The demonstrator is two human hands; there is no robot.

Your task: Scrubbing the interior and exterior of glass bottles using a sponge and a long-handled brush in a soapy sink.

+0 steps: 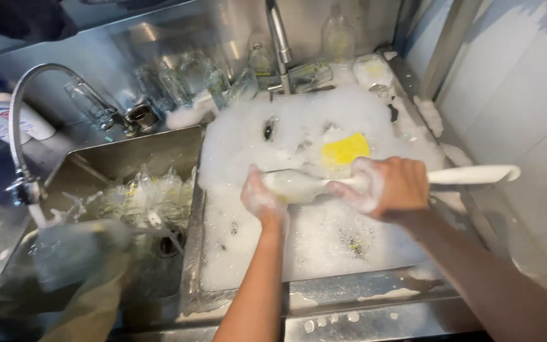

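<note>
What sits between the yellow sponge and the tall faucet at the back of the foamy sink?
In the head view, only thick white foam lies between the yellow sponge and the tall faucet, with a few dark gaps in it.

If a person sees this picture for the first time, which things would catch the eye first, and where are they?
First comes the thick white foam filling the right sink basin, with a yellow sponge lying in it near the back. Over the foam, the left hand holds a soapy glass bottle while the right hand grips a long white brush handle. In the left basin lies a pile of clear glassware, and a gloved arm reaches in from the lower left.
</note>
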